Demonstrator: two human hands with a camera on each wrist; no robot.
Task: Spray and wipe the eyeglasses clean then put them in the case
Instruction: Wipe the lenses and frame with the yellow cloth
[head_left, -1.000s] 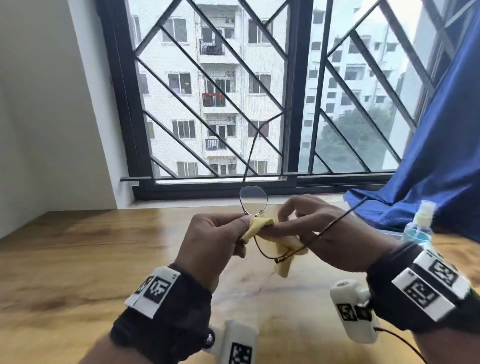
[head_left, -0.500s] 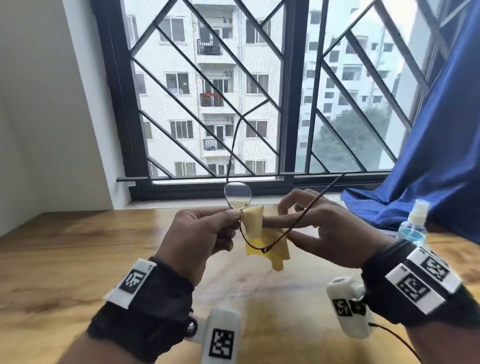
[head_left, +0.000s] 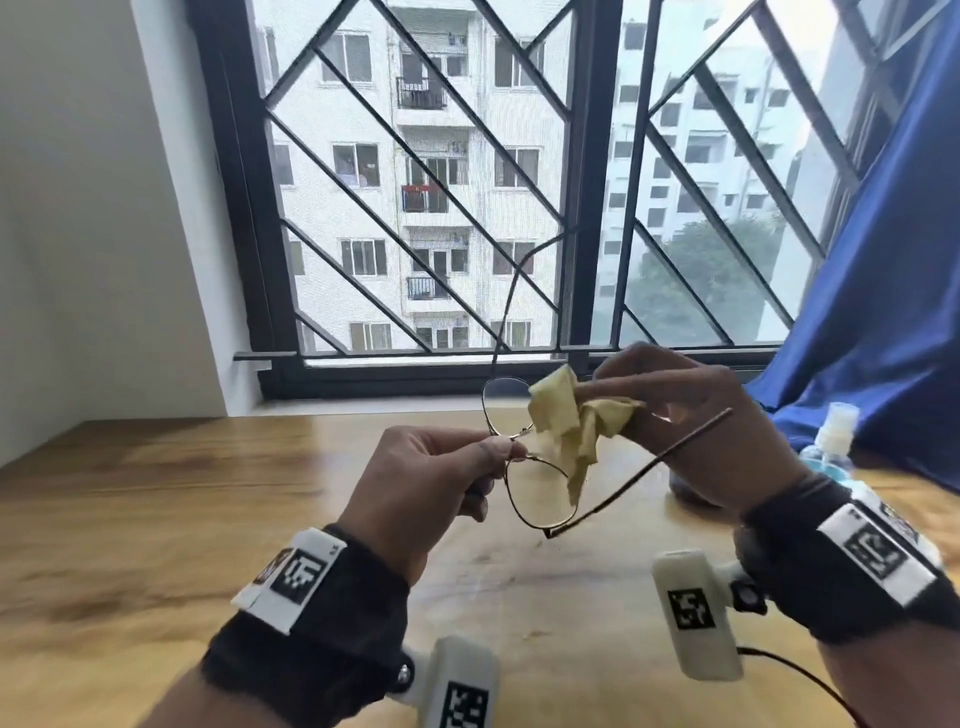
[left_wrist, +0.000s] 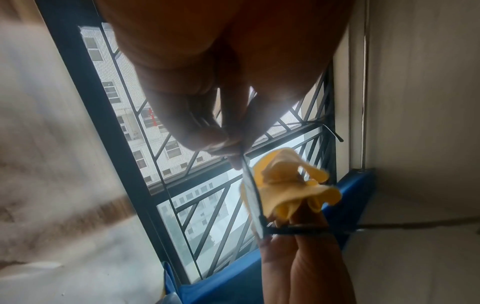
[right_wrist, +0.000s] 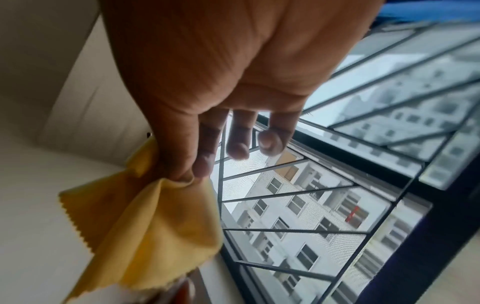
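Note:
Thin wire-rimmed eyeglasses (head_left: 535, 491) hang in the air above the wooden table (head_left: 156, 493), temples unfolded. My left hand (head_left: 441, 467) pinches them at the bridge between the two lenses; the left wrist view shows the frame (left_wrist: 250, 181) edge-on under my fingertips. My right hand (head_left: 685, 410) pinches a crumpled yellow cloth (head_left: 569, 421) between thumb and forefinger, just right of the upper lens and off the glass. The cloth (right_wrist: 145, 232) hangs from those fingers in the right wrist view. No case is in view.
A clear spray bottle with blue liquid (head_left: 831, 441) stands on the table at the right, behind my right wrist. A blue curtain (head_left: 883, 312) drapes onto the table's far right corner. A barred window (head_left: 467, 208) and a sill lie straight ahead.
My right hand has pulled the cloth off the lower lens and lifted it up and to the right. The glasses stay pinched in my left hand, and the lower lens is now bare.

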